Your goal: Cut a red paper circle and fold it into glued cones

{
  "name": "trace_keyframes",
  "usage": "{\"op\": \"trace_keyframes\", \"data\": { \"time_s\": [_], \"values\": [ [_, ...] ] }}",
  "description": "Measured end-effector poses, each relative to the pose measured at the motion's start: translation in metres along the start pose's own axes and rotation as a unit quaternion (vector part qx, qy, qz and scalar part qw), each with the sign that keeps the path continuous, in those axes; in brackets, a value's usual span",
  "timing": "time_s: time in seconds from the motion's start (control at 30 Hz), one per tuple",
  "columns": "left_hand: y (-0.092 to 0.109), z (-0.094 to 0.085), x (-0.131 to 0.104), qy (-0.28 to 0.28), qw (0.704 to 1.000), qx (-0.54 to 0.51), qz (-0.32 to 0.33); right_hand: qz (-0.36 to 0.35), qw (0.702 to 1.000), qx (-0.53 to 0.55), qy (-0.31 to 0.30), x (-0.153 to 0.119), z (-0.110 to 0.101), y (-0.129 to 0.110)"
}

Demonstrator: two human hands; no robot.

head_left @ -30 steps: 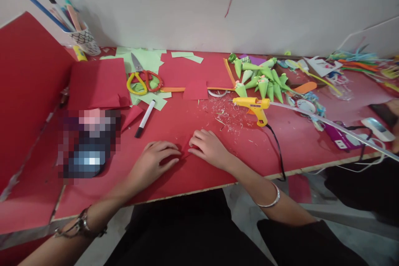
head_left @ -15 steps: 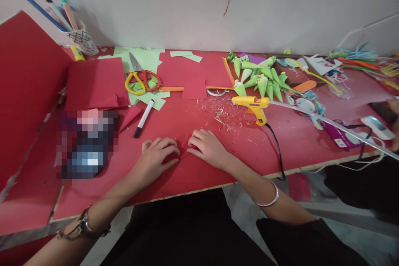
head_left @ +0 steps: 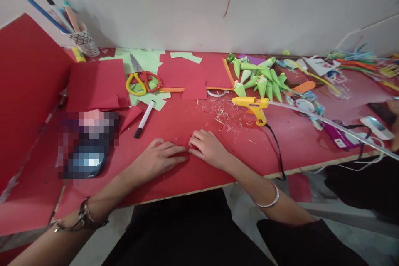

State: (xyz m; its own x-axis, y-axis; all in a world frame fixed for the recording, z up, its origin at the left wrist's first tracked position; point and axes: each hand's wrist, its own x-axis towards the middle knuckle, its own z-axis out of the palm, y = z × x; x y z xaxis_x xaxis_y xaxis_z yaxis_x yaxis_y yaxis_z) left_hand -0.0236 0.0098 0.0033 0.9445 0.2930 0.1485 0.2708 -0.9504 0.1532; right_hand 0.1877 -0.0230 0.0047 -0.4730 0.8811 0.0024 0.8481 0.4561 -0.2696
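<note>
Low over the front of the red table, my left hand (head_left: 160,158) reaches right with its fingers closed together, their tips meeting a small red paper piece (head_left: 189,143). My right hand (head_left: 207,149) has curled fingers on the same paper, which is mostly hidden and blends with the tabletop. A white marker with a black cap (head_left: 144,119) and a red paper cone (head_left: 131,118) lie beyond my left hand. The yellow glue gun (head_left: 257,110) rests to the right, beyond my right hand.
Scissors (head_left: 143,82) lie on green paper (head_left: 149,59) at the back left. Several green cones (head_left: 262,85) are piled at the back. A pen cup (head_left: 82,41) stands far left. A red board (head_left: 28,87) rises at the left. A purple power strip (head_left: 338,135) lies right.
My left hand has moved right, its fingers straightening and closing in toward my right hand. My right hand has barely moved.
</note>
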Motion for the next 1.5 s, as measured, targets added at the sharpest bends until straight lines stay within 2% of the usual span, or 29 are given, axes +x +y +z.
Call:
{"op": "trace_keyframes", "data": {
  "time_s": [0.07, 0.43, 0.67, 0.8, 1.13, 1.3, 1.5],
  "values": [
    [0.0, -0.001, 0.0, 0.002, 1.0, 0.009, 0.009, 0.005, 1.0, -0.003, 0.001, 0.001, 0.0, -0.001],
    [0.011, -0.001, -0.005, -0.021, 0.998, 0.053, -0.035, 0.005, 1.0, 0.02, 0.009, 0.002, -0.001, 0.001],
    [0.009, -0.008, -0.024, -0.03, 0.999, 0.025, -0.036, 0.002, 1.0, 0.021, 0.014, 0.003, -0.001, 0.001],
    [0.007, -0.008, -0.027, -0.023, 0.999, 0.005, -0.041, 0.008, 1.0, 0.003, 0.011, 0.002, -0.002, -0.002],
    [0.008, -0.008, -0.027, -0.024, 0.999, -0.007, -0.046, 0.078, 0.994, 0.0, 0.072, 0.002, 0.005, -0.016],
    [0.006, -0.007, -0.027, -0.028, 0.999, 0.003, -0.038, 0.073, 0.994, 0.015, 0.076, 0.0, 0.004, -0.007],
    [0.005, -0.008, -0.026, -0.023, 0.999, -0.005, -0.035, 0.1, 0.991, 0.025, 0.09, -0.008, 0.001, 0.014]
  ]
}}
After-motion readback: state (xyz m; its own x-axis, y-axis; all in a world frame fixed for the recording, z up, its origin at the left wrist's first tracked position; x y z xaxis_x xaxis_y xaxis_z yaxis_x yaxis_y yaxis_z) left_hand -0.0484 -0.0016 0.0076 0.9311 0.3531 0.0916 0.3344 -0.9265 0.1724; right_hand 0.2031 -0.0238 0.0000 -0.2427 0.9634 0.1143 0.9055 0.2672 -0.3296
